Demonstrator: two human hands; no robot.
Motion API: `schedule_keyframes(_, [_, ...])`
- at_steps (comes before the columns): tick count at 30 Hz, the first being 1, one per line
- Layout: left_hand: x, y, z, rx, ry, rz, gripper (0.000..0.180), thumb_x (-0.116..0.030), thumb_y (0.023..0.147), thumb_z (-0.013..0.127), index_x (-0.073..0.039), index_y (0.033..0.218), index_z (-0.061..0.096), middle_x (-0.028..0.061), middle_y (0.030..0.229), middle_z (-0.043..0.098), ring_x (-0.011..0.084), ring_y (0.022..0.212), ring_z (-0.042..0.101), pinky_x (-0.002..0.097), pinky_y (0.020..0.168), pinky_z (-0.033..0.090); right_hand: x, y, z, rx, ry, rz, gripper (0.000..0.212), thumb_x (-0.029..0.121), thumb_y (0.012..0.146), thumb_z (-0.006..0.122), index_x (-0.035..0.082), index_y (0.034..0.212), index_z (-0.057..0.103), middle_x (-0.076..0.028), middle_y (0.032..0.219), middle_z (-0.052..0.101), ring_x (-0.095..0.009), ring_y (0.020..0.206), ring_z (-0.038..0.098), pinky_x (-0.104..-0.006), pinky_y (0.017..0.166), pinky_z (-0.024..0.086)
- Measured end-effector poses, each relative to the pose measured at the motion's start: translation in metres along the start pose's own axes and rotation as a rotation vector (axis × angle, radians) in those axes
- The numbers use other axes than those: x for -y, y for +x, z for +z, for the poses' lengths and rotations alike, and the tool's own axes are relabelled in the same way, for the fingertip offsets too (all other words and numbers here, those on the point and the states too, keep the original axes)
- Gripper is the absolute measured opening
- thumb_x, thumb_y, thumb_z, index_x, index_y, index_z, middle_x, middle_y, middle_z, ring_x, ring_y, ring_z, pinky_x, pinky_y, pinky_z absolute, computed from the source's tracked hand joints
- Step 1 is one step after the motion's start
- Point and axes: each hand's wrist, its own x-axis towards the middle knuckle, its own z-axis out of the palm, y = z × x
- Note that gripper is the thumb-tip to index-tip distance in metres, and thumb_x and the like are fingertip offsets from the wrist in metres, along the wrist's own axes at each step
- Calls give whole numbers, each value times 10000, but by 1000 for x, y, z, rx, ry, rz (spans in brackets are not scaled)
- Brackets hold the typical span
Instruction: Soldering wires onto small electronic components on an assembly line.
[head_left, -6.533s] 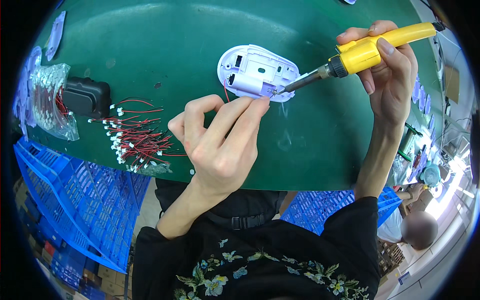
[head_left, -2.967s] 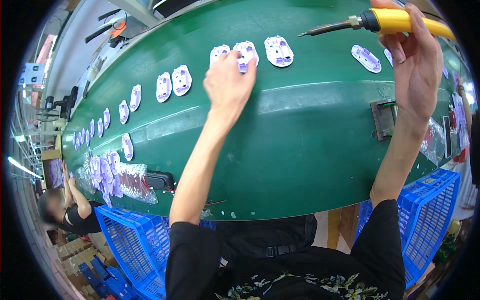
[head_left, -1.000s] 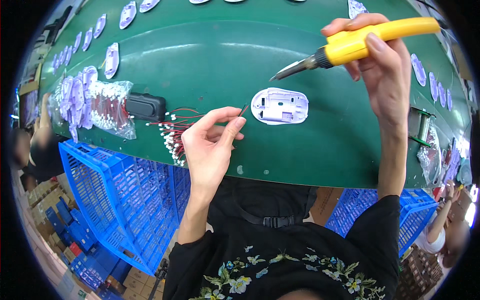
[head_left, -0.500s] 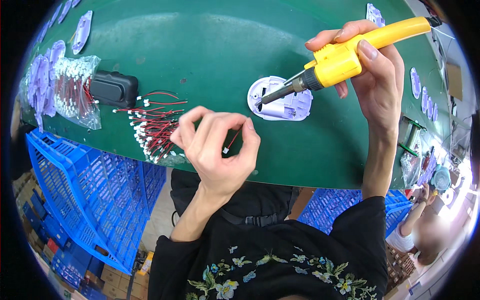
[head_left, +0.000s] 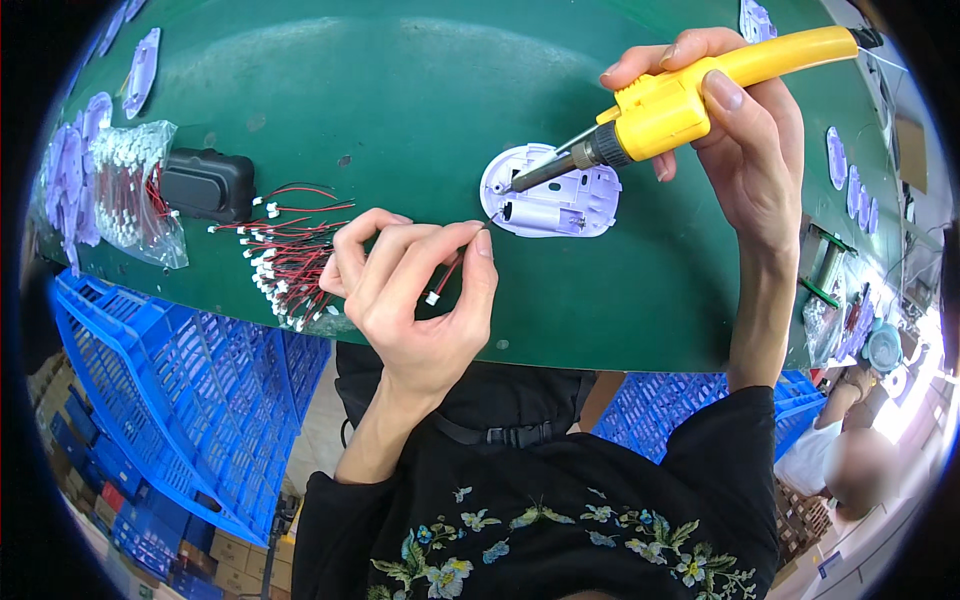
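Observation:
My right hand (head_left: 755, 150) is wrapped round a yellow soldering iron (head_left: 665, 115) with a thin tube alongside its barrel. The iron's tip points down-left at the upper left part of a lavender plastic housing (head_left: 590, 190), which lies open on the bench; whether it touches cannot be told. Just below the housing's left end, my left hand (head_left: 405, 300) pinches a red and black wire lead between thumb and index finger. The lead's white connector (head_left: 432, 298) hangs inside the curl of those fingers. Left of that hand lies a loose pile of similar wire leads (head_left: 285, 265).
A black plastic case (head_left: 208, 185), a clear bag of leads (head_left: 135, 195) and stacked lavender shells (head_left: 68, 185) are on the left of the green bench (head_left: 400, 110). A solder spool (head_left: 828, 268) stands right. Blue crates (head_left: 190, 400) sit below the edge. Another person (head_left: 815, 455) is at lower right.
The iron's tip has shifted slightly up and right over the housing. My left fingertips have come a little closer to the housing with the wire lead. The whole view has shifted slightly.

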Motion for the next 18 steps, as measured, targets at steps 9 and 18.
schedule_keyframes(9, [-8,6,0,39,16,-37,99,-14,781,780,-82,843,745,-10,757,646,222,903,556,371,845,383,3,1,3,10,11,37,397,346,998,548,22,1227,558,-294,1176,674,-222,878,722,-266,619,582])
schedule_keyframes(18, [-9,5,0,58,65,-66,104,-38,778,793,-98,842,739,-30,754,642,220,940,556,391,879,359,-2,2,1,73,-7,-12,406,360,995,558,19,1215,561,-297,1158,675,-220,845,718,-257,593,571])
